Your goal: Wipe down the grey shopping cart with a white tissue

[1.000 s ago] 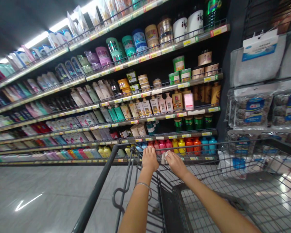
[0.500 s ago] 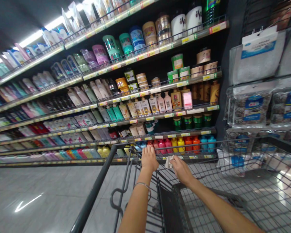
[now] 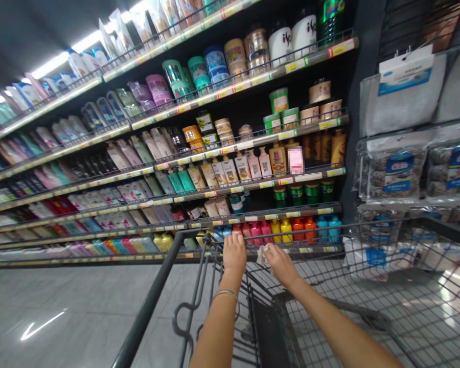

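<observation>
Pale cloth (image 3: 261, 255) (crumpled), pinched in right grip (image 3: 281, 266), protruding leftward

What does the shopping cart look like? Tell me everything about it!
The shopping cart is dark grey: metal-looking wire mesh, a thick smooth bar on the picture's left, a curled wire loop and a dark flat panel. It stands upright before the shelves, cut off by the picture's edges. The left hand rests on its far edge; whether the pale cloth in the right hand touches it is unclear.

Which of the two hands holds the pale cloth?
The right hand: it pinches the pale cloth, while the left hand, the one nearest the bracelet, shows none.
</observation>
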Demonstrator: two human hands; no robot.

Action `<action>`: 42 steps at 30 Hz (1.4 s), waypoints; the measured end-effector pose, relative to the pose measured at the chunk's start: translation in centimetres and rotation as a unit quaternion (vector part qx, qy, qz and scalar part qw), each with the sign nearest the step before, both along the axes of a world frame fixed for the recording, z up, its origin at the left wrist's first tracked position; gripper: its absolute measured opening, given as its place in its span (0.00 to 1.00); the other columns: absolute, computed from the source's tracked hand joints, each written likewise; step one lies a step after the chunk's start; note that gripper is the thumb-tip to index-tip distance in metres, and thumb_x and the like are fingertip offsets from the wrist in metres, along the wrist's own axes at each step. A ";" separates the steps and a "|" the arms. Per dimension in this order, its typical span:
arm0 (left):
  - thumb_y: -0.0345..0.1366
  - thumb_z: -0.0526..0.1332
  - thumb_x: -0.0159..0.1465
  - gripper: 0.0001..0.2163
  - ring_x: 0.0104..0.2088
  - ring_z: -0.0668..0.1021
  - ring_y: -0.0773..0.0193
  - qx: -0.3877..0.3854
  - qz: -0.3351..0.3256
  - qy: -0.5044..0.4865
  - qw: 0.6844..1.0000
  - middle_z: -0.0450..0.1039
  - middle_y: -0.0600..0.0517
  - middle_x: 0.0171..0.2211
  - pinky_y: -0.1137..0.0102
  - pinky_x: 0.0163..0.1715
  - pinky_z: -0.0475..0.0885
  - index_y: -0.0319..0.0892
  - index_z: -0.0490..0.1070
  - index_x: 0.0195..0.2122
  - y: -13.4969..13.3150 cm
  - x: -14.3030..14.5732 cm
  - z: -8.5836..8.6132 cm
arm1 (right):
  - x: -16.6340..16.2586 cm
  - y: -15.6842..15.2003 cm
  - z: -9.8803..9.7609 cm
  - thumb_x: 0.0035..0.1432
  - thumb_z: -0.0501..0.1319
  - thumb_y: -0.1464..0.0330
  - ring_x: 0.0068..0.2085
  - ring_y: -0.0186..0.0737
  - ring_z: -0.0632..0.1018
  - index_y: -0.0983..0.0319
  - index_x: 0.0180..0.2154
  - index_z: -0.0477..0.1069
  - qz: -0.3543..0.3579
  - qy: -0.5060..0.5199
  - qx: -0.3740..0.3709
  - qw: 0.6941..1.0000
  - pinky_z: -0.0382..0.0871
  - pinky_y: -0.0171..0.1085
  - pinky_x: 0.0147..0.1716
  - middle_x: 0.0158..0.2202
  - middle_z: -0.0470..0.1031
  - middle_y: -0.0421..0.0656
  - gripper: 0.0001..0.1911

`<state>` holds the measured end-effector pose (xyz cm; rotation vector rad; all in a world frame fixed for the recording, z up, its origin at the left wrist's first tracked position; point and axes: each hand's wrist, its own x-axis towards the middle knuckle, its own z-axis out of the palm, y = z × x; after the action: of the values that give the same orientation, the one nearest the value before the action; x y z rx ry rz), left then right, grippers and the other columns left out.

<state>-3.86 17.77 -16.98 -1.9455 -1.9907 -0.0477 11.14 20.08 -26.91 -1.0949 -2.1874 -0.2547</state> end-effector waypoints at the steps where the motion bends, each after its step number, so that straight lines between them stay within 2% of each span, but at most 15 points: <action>1: 0.35 0.58 0.58 0.14 0.47 0.68 0.52 0.001 0.000 0.001 1.000 0.66 0.43 0.41 0.57 0.49 0.61 0.38 0.64 0.46 0.0 0.0 0.0 | 0.5 -0.2 -0.7 0.54 0.52 0.83 0.37 0.41 0.73 0.63 0.37 0.71 -0.010 -0.010 -0.014 1.000 0.68 0.37 0.38 0.39 0.72 0.49 0.15; 4: 0.34 0.57 0.59 0.13 0.46 0.68 0.52 0.002 -0.001 0.006 1.000 0.67 0.42 0.41 0.58 0.49 0.61 0.37 0.64 0.45 0.0 0.0 -0.1 | 1.6 -0.6 -2.1 0.52 0.51 0.85 0.36 0.40 0.74 0.62 0.37 0.72 -0.034 -0.017 -0.050 0.998 0.68 0.35 0.36 0.37 0.72 0.46 0.18; 7: 0.33 0.54 0.60 0.12 0.46 0.68 0.52 0.002 -0.004 0.014 1.000 0.67 0.41 0.40 0.59 0.49 0.61 0.35 0.65 0.45 0.0 0.0 0.0 | 1.9 -1.0 -1.8 0.53 0.51 0.84 0.36 0.40 0.74 0.62 0.38 0.72 -0.027 0.018 -0.047 0.998 0.68 0.35 0.37 0.37 0.72 0.46 0.18; 11: 0.30 0.51 0.61 0.12 0.45 0.68 0.53 0.004 -0.002 0.020 1.000 0.67 0.42 0.40 0.60 0.48 0.61 0.36 0.65 0.45 -0.1 0.2 0.1 | 1.4 -1.0 1.4 0.53 0.51 0.83 0.38 0.40 0.73 0.63 0.39 0.71 0.012 0.081 -0.005 0.997 0.68 0.36 0.38 0.38 0.70 0.46 0.17; 15: 0.28 0.50 0.60 0.13 0.45 0.68 0.53 0.007 0.001 0.021 1.000 0.68 0.42 0.40 0.60 0.48 0.61 0.37 0.65 0.45 -0.2 0.3 0.2 | 0.7 -0.3 5.1 0.54 0.50 0.82 0.39 0.40 0.72 0.64 0.40 0.71 0.017 0.124 0.034 0.992 0.68 0.36 0.39 0.38 0.69 0.47 0.17; 17: 0.27 0.49 0.60 0.13 0.45 0.68 0.53 0.006 0.002 0.022 1.000 0.68 0.42 0.40 0.59 0.48 0.60 0.37 0.65 0.45 -0.3 0.3 0.2 | 0.6 0.2 6.2 0.55 0.49 0.82 0.40 0.41 0.72 0.64 0.40 0.71 0.017 0.136 0.047 0.989 0.68 0.36 0.40 0.39 0.69 0.48 0.17; 19: 0.26 0.47 0.60 0.14 0.45 0.68 0.53 0.004 0.004 0.022 1.000 0.67 0.41 0.41 0.60 0.48 0.60 0.37 0.65 0.45 -0.3 0.4 0.2 | 0.7 0.7 6.5 0.55 0.49 0.83 0.41 0.42 0.71 0.64 0.39 0.71 0.018 0.139 0.060 0.988 0.68 0.37 0.41 0.40 0.70 0.48 0.17; 24: 0.25 0.47 0.60 0.15 0.45 0.68 0.54 -0.004 0.013 0.021 1.000 0.67 0.41 0.41 0.60 0.48 0.60 0.36 0.65 0.46 -0.4 0.5 0.3 | 1.7 1.2 4.3 0.55 0.50 0.82 0.38 0.43 0.70 0.63 0.34 0.72 0.008 0.081 0.075 0.994 0.66 0.38 0.39 0.38 0.71 0.48 0.14; 29: 0.25 0.48 0.59 0.16 0.45 0.68 0.53 -0.013 0.012 0.026 0.999 0.66 0.40 0.41 0.61 0.47 0.60 0.34 0.64 0.47 -0.4 0.5 0.4 | 2.3 1.0 1.8 0.57 0.52 0.80 0.37 0.43 0.69 0.64 0.34 0.72 -0.001 0.047 0.096 0.994 0.65 0.38 0.37 0.41 0.73 0.50 0.12; 37: 0.26 0.48 0.59 0.15 0.45 0.68 0.52 -0.013 0.010 0.039 0.999 0.67 0.40 0.41 0.60 0.48 0.60 0.34 0.65 0.47 -0.4 0.4 0.4 | 1.9 0.8 1.2 0.57 0.50 0.82 0.38 0.43 0.70 0.64 0.34 0.72 -0.015 0.085 0.085 0.993 0.66 0.39 0.39 0.40 0.73 0.49 0.14; 42: 0.26 0.48 0.59 0.15 0.45 0.69 0.53 -0.006 0.009 0.039 0.999 0.67 0.41 0.40 0.60 0.48 0.61 0.34 0.65 0.46 -0.5 0.4 0.4 | 2.0 0.6 0.6 0.55 0.50 0.82 0.39 0.43 0.71 0.63 0.35 0.71 -0.003 0.106 0.051 0.993 0.67 0.39 0.39 0.40 0.72 0.49 0.15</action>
<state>-3.42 17.30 -16.62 -1.9076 -1.9615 0.0432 13.16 20.70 -26.33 -1.0240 -1.9611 -0.2398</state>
